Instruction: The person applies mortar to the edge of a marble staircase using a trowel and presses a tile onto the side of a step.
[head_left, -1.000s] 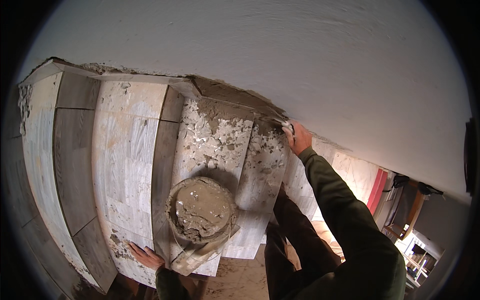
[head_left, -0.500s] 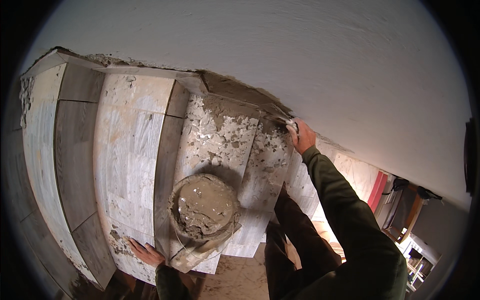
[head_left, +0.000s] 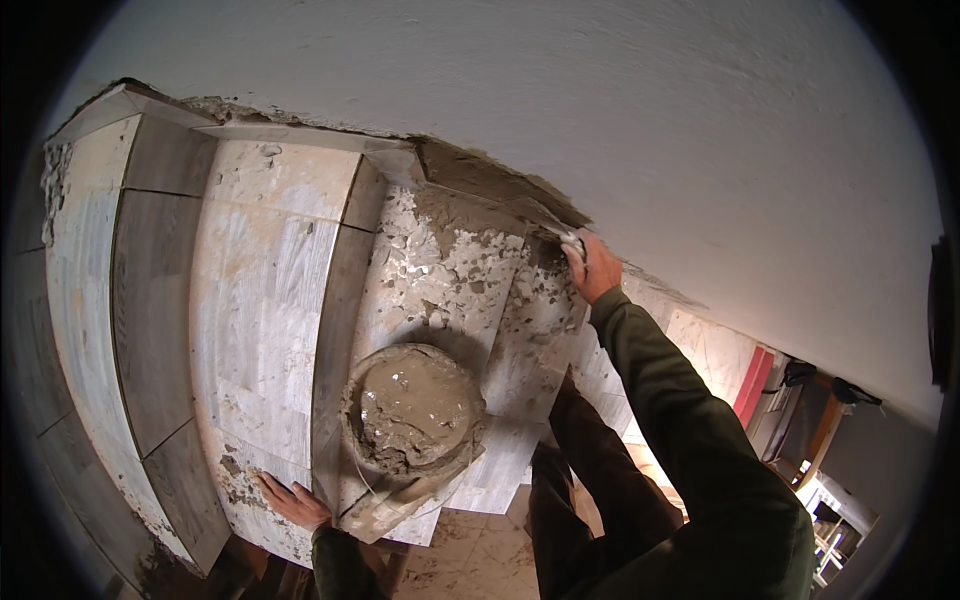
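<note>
Grey wall (head_left: 600, 110) over stairs (head_left: 255, 330) in wood-look tile. Trowel (head_left: 549, 217) at wall-side edge of mortar-spattered step, long axis roughly along that edge, blade pointing left, away from right hand (head_left: 598, 272), fingers curled round handle. Mortar strip (head_left: 485, 182) lies left of right hand, the nearer one; left hand (head_left: 294, 503) well apart, fingers slightly spread on neighbouring tread's outer end. Mortar bucket (head_left: 351, 432) between hands.

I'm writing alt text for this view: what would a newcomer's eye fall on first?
Probably the bucket of wet mortar near the centre, on a splattered step. To its upper right, the right hand grips a tool, partly hidden, beside the wall. At lower left, the left hand lies flat on the neighbouring step.
</note>
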